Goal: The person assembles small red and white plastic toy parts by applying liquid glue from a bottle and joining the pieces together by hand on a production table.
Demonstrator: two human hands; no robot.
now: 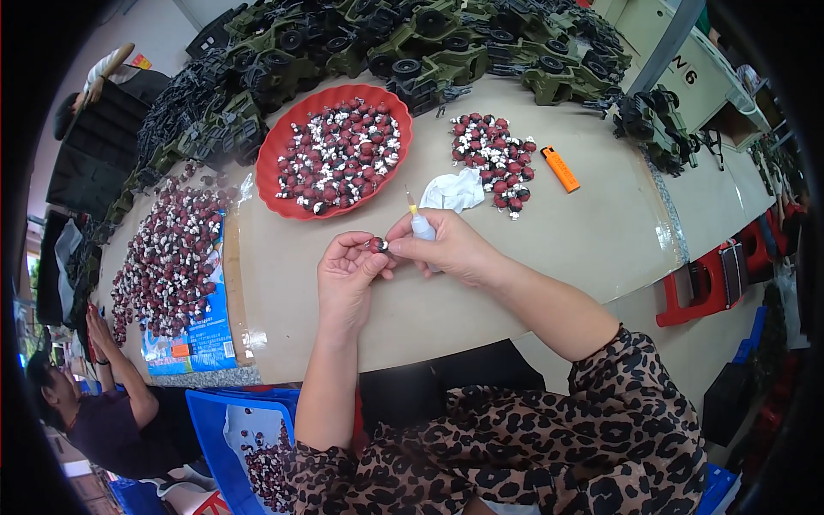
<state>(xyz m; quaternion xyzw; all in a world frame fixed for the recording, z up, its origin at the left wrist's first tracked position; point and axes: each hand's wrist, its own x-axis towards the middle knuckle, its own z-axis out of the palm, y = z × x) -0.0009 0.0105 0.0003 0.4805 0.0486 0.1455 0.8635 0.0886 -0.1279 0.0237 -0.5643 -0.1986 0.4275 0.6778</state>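
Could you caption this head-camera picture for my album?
Left hand pinches a small red piece; right hand grips a white applicator bottle.

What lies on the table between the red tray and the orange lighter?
In the head view, between the red tray and the orange lighter lie a loose heap of small dark-red and white pieces and a crumpled white cloth.

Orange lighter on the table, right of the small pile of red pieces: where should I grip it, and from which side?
Judging by its pose, take the orange lighter across its long flat sides at mid-body, coming from above. It lies flat and slanted, apart from the small pile, with bare table around it. The right hand is nearer.
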